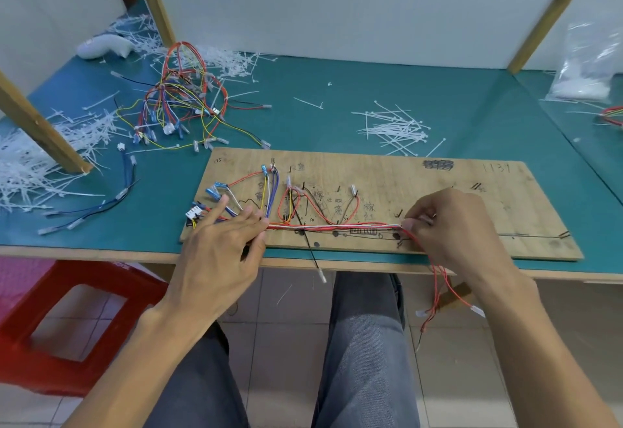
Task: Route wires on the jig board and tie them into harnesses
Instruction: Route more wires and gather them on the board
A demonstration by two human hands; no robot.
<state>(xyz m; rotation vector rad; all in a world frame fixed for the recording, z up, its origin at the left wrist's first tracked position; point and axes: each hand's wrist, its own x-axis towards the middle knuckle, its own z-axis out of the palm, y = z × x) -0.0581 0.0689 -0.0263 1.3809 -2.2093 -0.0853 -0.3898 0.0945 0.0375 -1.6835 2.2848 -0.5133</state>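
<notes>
A wooden jig board [472, 191] lies on the green table near its front edge. Red, white, blue and yellow wires loop around its pegs and join in a straight bundle [333, 226] along the board's lower edge. My left hand [222, 242] presses down on the bundle's left end with straight fingers. My right hand [451, 222] pinches the bundle's right end between thumb and fingers. From that pinch, red wires [438, 286] hang off the table edge with white connectors at their tips. A black wire [312, 255] also dangles over the edge.
A tangle of finished harnesses [182, 104] lies at the back left. White cable ties are scattered at centre right [394, 129] and heaped at the left [30, 164]. A plastic bag [586, 70] stands far right, and a red stool [67, 323] sits below left.
</notes>
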